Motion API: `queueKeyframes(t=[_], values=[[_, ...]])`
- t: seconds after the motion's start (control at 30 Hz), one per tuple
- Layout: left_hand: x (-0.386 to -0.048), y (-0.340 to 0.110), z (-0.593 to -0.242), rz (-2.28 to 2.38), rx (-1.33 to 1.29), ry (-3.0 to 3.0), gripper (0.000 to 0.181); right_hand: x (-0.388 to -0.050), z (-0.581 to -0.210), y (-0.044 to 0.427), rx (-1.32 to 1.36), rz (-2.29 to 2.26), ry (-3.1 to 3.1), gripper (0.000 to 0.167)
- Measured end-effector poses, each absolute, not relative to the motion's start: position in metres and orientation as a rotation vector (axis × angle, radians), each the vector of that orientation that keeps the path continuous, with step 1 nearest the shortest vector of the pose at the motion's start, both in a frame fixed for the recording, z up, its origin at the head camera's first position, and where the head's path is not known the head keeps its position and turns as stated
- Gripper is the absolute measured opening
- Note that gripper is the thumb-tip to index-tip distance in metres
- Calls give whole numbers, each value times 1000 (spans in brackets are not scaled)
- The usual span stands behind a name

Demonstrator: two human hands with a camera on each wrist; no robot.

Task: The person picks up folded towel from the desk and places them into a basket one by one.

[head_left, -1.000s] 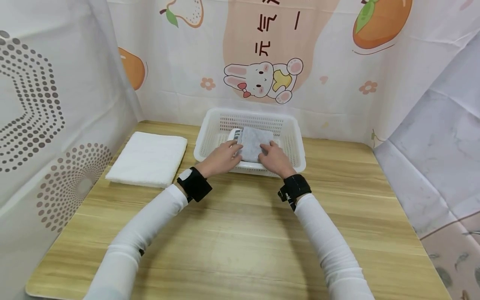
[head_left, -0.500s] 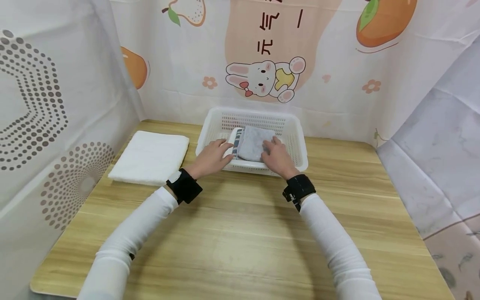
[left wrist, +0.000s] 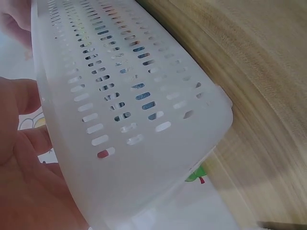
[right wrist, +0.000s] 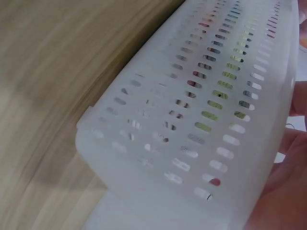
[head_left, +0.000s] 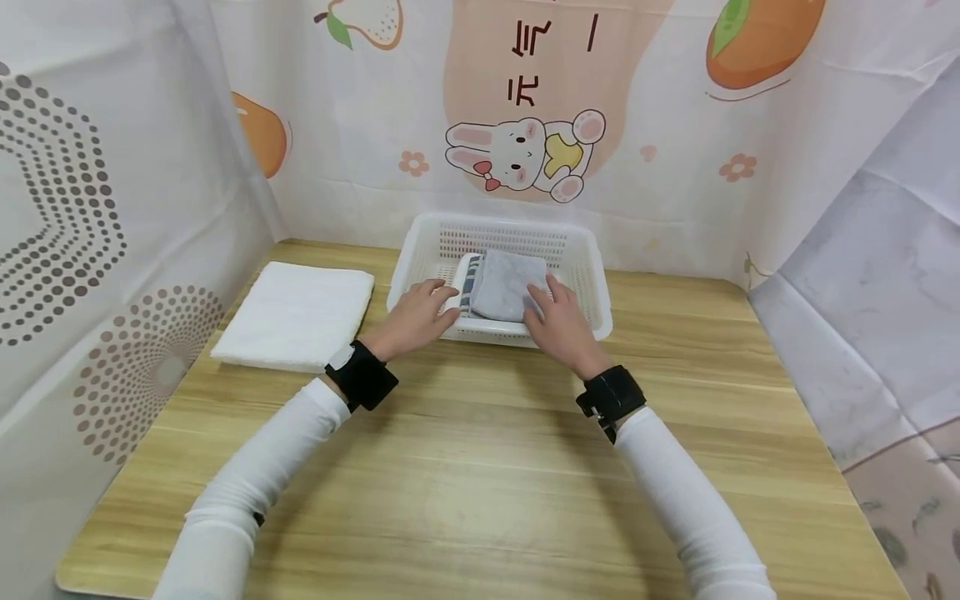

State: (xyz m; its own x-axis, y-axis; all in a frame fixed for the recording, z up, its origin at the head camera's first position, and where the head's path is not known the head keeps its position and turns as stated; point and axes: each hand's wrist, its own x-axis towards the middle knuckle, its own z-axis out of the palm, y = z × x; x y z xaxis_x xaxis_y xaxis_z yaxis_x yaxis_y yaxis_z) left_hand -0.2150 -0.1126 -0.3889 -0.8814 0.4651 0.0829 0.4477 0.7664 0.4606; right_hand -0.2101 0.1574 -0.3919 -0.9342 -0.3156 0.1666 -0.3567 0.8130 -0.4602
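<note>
A grey folded towel [head_left: 513, 287] lies in a white perforated plastic basket [head_left: 491, 333]. Beneath its left side show a striped folded cloth [head_left: 469, 287] and a white edge. My left hand [head_left: 416, 319] hovers over the basket's front left rim with loose fingers, apart from the grey towel. At the front right rim is my right hand [head_left: 562, 325], fingers spread at the towel's right edge; whether they touch it I cannot tell. Both wrist views show the basket's slotted wall, with part of the left hand [left wrist: 29, 172] and of the right hand [right wrist: 283, 191] beside the rim.
A thick white folded towel [head_left: 300, 312] lies left of the basket on the wooden table [head_left: 465, 467]. Behind the basket hangs a printed curtain [head_left: 360, 167], with more cloth at both sides. The basket stands near the table's back edge.
My left hand has moved left, away from the grey towel. The right hand's fingers have loosened and its wrist has drawn back to the right. The towel stays in the basket.
</note>
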Motion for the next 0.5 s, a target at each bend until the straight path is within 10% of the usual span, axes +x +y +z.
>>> queueKeyframes(t=[0.5], values=[[-213, -128, -389, 795, 749, 2895, 49, -190, -393, 162, 526, 712, -3027, 61]])
